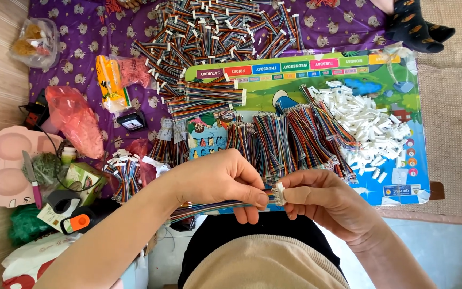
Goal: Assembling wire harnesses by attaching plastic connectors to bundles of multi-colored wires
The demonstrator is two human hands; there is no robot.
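My left hand [220,181] pinches a flat multicoloured ribbon cable [209,206] near its end; the cable trails left under my forearm. My right hand [324,199] holds a small white plastic connector [280,194] at the cable's tip, fingers closed around it. Both hands meet just above my lap, in front of a colourful children's board [295,91]. On the board lie rows of loose coloured wire bundles [290,139] and a heap of white connectors [367,126].
A large pile of finished ribbon cables [215,32] lies on a purple cloth [76,59] at the top. Plastic bags [76,120], a pink tray [6,166] with a knife [30,176] and a tape measure [78,220] sit at the left. Another person's socked foot [418,29] is at the top right.
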